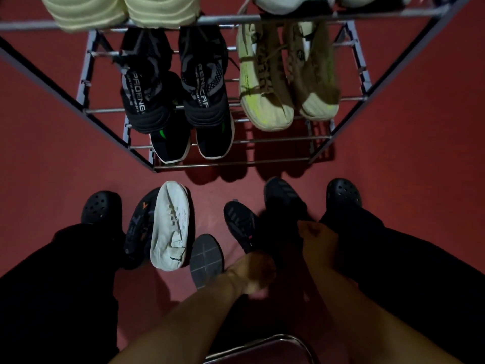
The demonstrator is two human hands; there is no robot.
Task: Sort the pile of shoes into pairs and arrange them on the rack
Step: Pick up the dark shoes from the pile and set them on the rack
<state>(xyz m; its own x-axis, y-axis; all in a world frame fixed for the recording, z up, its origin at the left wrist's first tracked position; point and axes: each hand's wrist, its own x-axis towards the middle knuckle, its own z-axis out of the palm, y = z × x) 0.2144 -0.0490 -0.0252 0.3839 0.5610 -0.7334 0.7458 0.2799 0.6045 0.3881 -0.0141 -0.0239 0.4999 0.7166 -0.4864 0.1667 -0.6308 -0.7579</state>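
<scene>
Head view looks down at a metal rack (110, 110) standing on a red floor (409, 143). Its middle shelf carries a black pair (173, 82) on the left and a yellow-green pair (286, 74) on the right, heels near the front rail; the lowest shelf holds a black pair with white soles (191, 143) at its left, with bare bars to the right of them. Pale shoes (118, 11) sit on the top shelf. Unsorted shoes lie on the floor between the person's clogs (101, 207): a white shoe (170, 227) on its side against a dark shoe (139, 229), a grey sole (206, 258) turned up, and two dark sneakers (241, 224). Left hand (253, 274) has its grip curled, on what I cannot tell. Right hand (319, 240) is at the heel of the farther dark sneaker (283, 198); its grip is too dark to tell
</scene>
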